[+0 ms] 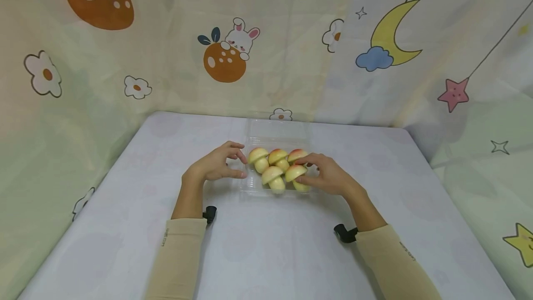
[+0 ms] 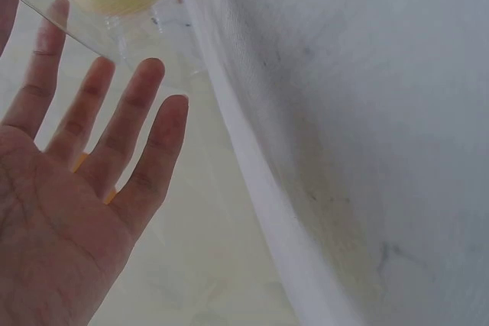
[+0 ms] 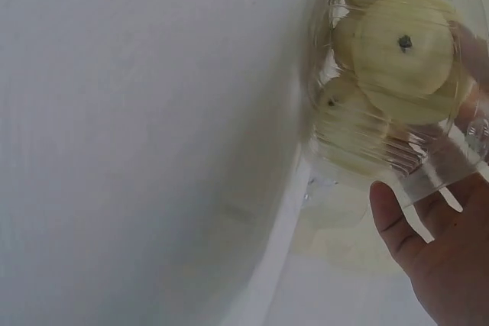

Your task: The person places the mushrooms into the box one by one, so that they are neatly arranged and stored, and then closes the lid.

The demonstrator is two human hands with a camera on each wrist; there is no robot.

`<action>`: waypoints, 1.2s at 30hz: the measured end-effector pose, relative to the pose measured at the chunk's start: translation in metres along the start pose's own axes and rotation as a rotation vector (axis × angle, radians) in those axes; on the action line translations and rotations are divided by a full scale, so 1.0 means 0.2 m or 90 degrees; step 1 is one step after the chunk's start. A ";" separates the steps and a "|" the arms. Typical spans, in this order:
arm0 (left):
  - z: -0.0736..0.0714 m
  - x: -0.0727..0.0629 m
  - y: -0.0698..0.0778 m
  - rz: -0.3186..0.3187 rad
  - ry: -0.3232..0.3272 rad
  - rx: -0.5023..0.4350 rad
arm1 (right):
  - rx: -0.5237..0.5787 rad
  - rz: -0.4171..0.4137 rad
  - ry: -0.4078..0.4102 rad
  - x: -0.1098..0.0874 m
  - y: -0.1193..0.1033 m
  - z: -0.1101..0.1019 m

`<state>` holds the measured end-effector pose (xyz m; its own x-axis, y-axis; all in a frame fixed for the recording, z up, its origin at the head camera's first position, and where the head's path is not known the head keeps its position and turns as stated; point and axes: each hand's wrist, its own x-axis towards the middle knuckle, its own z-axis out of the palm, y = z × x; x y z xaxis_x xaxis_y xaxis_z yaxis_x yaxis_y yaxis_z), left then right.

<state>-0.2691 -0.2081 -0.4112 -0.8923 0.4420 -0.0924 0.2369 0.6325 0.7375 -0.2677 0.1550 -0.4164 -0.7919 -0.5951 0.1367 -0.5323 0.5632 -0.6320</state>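
A clear plastic box [image 1: 251, 184] holds several pale yellow-green, mushroom-shaped fruit pieces [image 1: 272, 173], some with red-tinged caps. My right hand [image 1: 326, 175] reaches over the box's right side and grips the front-right piece [image 1: 294, 172] between thumb and fingers. Through the ribbed plastic in the right wrist view, round pale undersides [image 3: 405, 43] show, one with a dark spot. Beside the box's left wall is my left hand [image 1: 216, 161], fingers and thumb apart and holding nothing. The left wrist view shows its spread fingers [image 2: 137, 101] near the box's edge.
The box's transparent lid [image 1: 279, 129] lies folded back towards the far edge of the white-covered table [image 1: 137, 226]. A patterned curtain [image 1: 166, 50] hangs behind and at both sides. Small black cameras sit at both wrists.
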 end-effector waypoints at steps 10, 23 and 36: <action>0.01 0.00 0.00 -0.008 -0.001 -0.006 | -0.012 -0.004 -0.038 0.03 0.01 0.04; 0.00 -0.01 0.00 -0.005 0.002 -0.007 | -0.052 -0.014 -0.016 0.01 0.01 0.05; -0.02 -0.01 -0.04 -0.057 0.025 -0.018 | -0.029 0.005 0.056 0.00 0.06 0.01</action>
<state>-0.2704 -0.2172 -0.4150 -0.9236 0.3596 -0.1331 0.1453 0.6494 0.7464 -0.2732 0.1610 -0.4251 -0.8184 -0.5388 0.1996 -0.5374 0.5948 -0.5979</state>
